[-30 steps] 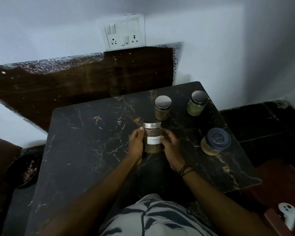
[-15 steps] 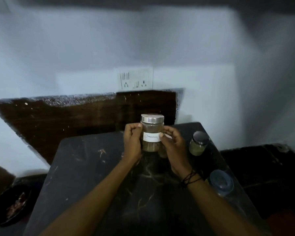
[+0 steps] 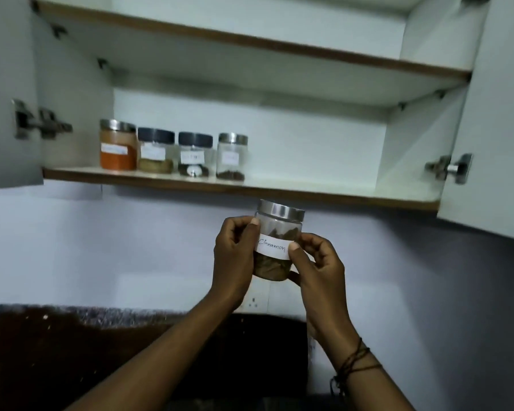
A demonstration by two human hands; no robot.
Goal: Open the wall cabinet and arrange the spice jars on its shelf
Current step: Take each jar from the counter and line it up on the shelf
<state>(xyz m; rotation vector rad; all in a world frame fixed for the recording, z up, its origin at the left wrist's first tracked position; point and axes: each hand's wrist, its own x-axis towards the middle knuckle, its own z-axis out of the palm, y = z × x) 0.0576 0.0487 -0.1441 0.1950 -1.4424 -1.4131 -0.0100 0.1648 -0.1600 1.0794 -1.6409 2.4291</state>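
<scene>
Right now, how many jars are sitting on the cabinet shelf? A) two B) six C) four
C: four jars stand in a row on the lower shelf, from the orange-filled jar to the steel-lidded jar; the cinnamon jar is below the shelf, held by both hands.

We hold a cinnamon jar (image 3: 275, 247) between our left hand (image 3: 235, 256) and right hand (image 3: 316, 262), just below the open wall cabinet (image 3: 422, 137). On its lower shelf (image 3: 324, 189) four jars stand in a row at the left: an orange-filled jar (image 3: 118, 149), two black-lidded jars (image 3: 155, 151) (image 3: 194, 154) and a steel-lidded jar (image 3: 232, 157).
</scene>
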